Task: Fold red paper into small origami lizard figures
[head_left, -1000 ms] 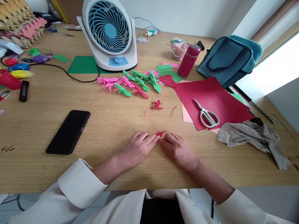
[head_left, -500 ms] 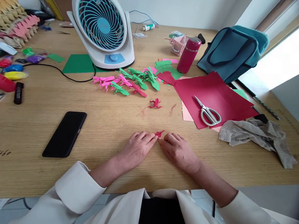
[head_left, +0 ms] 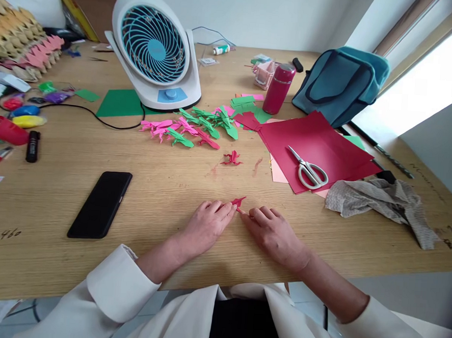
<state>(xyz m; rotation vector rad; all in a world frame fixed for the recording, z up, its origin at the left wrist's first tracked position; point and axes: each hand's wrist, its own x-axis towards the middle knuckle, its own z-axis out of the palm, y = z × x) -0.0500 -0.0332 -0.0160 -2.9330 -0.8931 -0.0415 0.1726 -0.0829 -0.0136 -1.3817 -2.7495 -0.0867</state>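
A small red folded paper figure (head_left: pixel 238 203) with pointed ends lies low on the table between my hands. My left hand (head_left: pixel 209 224) is closed, its thumb and fingertips pressing the figure from the left. My right hand (head_left: pixel 273 235) comes from the other side with curled fingers, its fingertips at the figure's lower point; what lies under them is partly hidden. Farther off sits a finished-looking red paper figure (head_left: pixel 232 158) with thin legs. Behind it lies a pile of green and pink folded paper figures (head_left: pixel 203 124).
Silver scissors (head_left: pixel 310 171) rest on red paper sheets (head_left: pixel 285 137) at the right, near a crumpled cloth (head_left: pixel 381 199). A black phone (head_left: pixel 100 204) lies at the left. A fan (head_left: pixel 157 47), a red bottle (head_left: pixel 279 89) and a blue bag (head_left: pixel 336 84) stand behind.
The view has shifted slightly. My left hand stays on the red paper figure, while my right hand's fingers have changed their pose a little, with its fingertips still at the lower point.
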